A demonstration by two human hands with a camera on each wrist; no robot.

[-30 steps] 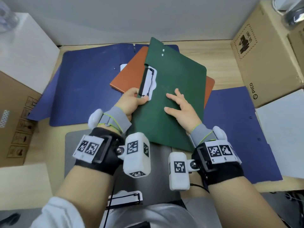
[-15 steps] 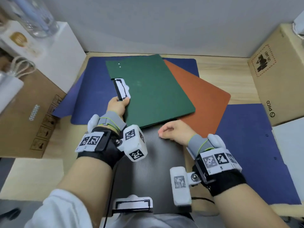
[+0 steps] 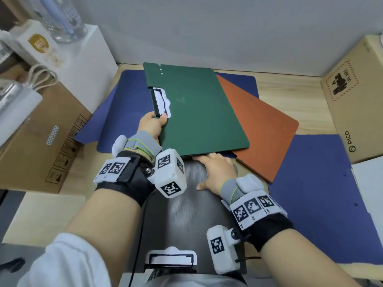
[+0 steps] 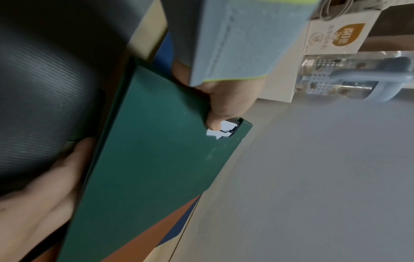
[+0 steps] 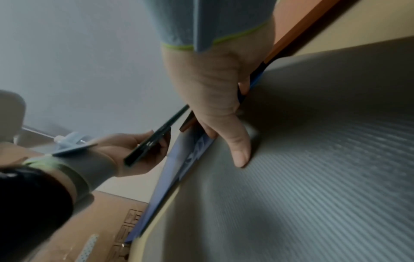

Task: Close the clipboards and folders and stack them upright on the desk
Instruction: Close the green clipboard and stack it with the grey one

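Observation:
A closed green clipboard folder (image 3: 199,108) lies tilted over an orange folder (image 3: 263,127). My left hand (image 3: 154,122) grips its left edge just below the white clip (image 3: 162,100), thumb on top (image 4: 215,122) and fingers beneath. My right hand (image 3: 215,168) lies on a grey ribbed clipboard (image 3: 196,216). Its thumb (image 5: 239,152) is flat on the grey surface and its fingers reach under the near edges of the stacked folders. In the right wrist view the green folder (image 5: 152,140) is raised off the blue folder (image 5: 179,168).
Two open blue folders (image 3: 128,100) (image 3: 323,193) lie spread on the wooden desk (image 3: 290,88). Cardboard boxes stand at the left (image 3: 41,146) and right (image 3: 356,104), and a white box (image 3: 83,56) sits at the back left. The grey wall (image 3: 207,27) is close behind.
The green folder swung round to the left in my left hand. My right hand came off its cover onto the grey clipboard, then reached forward under the folders' near edge.

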